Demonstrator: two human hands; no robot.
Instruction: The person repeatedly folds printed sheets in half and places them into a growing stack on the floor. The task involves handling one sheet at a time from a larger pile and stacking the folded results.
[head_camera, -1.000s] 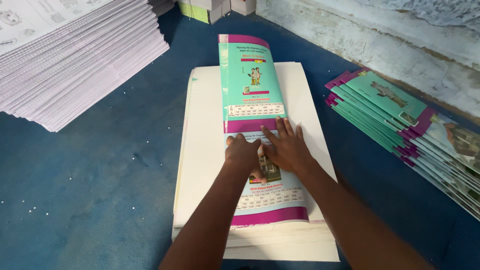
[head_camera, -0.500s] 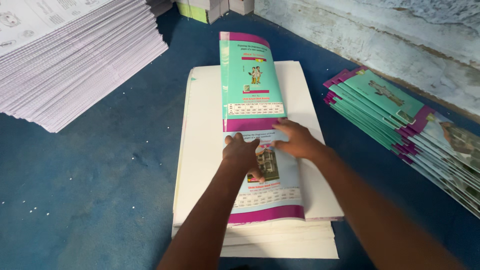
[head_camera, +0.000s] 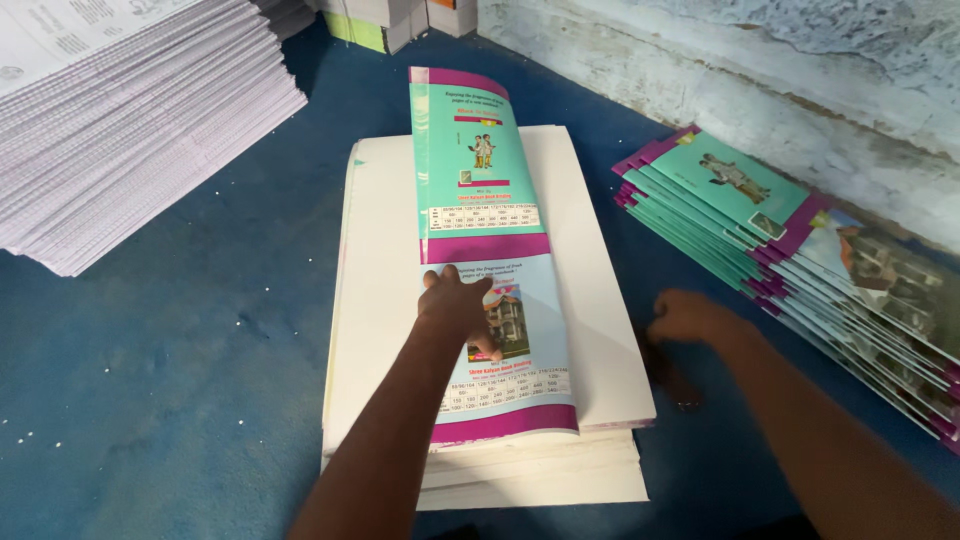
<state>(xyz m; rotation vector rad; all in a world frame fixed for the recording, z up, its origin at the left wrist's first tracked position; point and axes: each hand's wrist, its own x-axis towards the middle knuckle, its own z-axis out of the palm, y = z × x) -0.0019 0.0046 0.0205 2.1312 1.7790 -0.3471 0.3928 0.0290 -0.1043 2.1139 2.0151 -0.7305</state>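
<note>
A long folded printed cover sheet (head_camera: 480, 190), teal and light blue with magenta bands, lies lengthwise on a stack of white paper (head_camera: 385, 300). My left hand (head_camera: 455, 305) presses flat on the lower, light blue half of the cover, fingers spread. My right hand (head_camera: 690, 318) is off the stack to the right, low over the blue surface beside the stack's edge, fingers loosely curled and holding nothing; it is slightly blurred.
A fanned pile of teal and magenta covers (head_camera: 790, 250) lies at the right by the pale wall (head_camera: 800, 90). A tall stack of printed white sheets (head_camera: 120, 120) fills the upper left. Boxes (head_camera: 400, 20) stand at the back. The surface is blue (head_camera: 180, 350).
My right hand has left the cover and moved right, off the stack toward the fanned pile. My left hand stays pressed on the cover. A white sheet's right edge has settled flat.
</note>
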